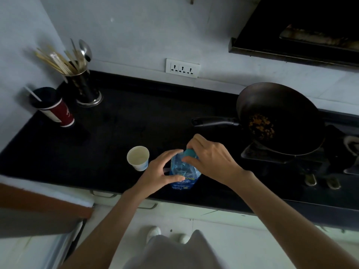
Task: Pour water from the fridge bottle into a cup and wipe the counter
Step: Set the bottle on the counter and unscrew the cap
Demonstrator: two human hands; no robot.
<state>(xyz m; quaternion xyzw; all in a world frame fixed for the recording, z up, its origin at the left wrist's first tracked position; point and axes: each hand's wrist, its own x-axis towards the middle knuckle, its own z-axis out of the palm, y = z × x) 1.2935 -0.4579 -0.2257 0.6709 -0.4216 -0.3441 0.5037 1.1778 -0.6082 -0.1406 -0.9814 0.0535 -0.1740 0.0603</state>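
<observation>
Both hands meet on the bottle (pixel 184 172), which stands upright on the desk (pixel 120 123) just right of the cup (pixel 138 157). Our left hand (pixel 161 172) wraps its body; our right hand (pixel 210 157) has its fingers (pixel 189 161) pinching the cap (pixel 190 153) at the top, so we judge unscrewing comes next, along the vertical axis.

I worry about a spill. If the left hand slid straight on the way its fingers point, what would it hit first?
The bottle: the left hand already curls round its side, fingers pointing right. Beyond that lies the right hand on the cap. The cup sits behind the left hand, out of that line.
</observation>
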